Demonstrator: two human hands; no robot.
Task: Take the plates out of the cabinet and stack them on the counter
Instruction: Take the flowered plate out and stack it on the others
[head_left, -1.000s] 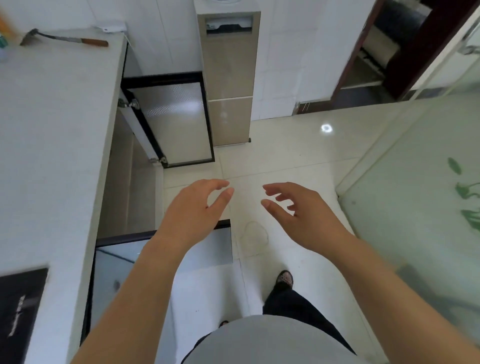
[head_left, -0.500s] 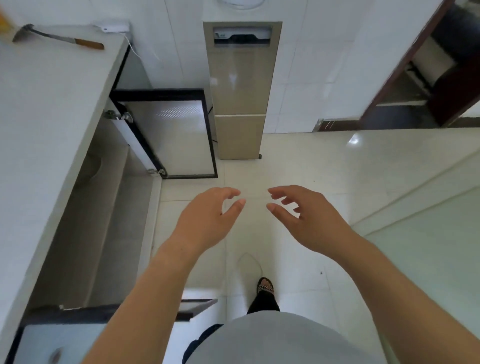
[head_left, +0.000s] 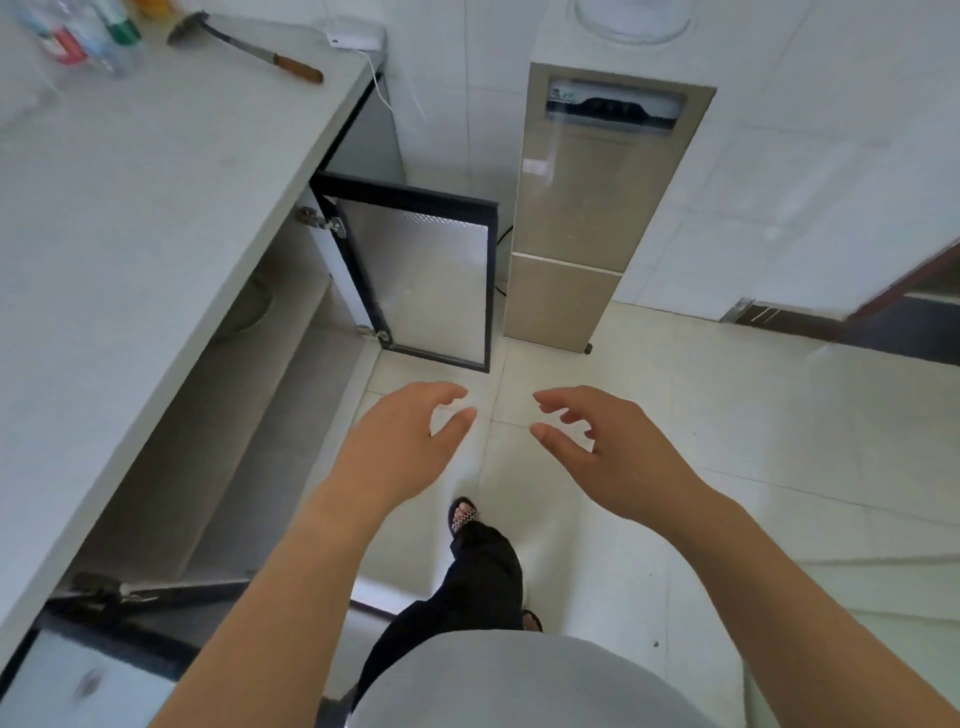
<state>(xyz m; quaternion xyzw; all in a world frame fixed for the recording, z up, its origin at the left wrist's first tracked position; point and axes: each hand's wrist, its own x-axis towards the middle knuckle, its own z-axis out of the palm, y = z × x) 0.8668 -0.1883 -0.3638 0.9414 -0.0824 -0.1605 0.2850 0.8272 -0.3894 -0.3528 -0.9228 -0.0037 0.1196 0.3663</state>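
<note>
White counter: bottles newly in view.

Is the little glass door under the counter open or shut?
Open. The glass door stands swung out over the floor, and the cabinet inside shows.

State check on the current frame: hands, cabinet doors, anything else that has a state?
left hand: open, holding nothing
right hand: open, holding nothing
far cabinet door: swung open
near cabinet door: open, partly hidden by the left arm
cabinet: open; round shape inside, too dim to identify
spatula: lying flat on the counter
</note>
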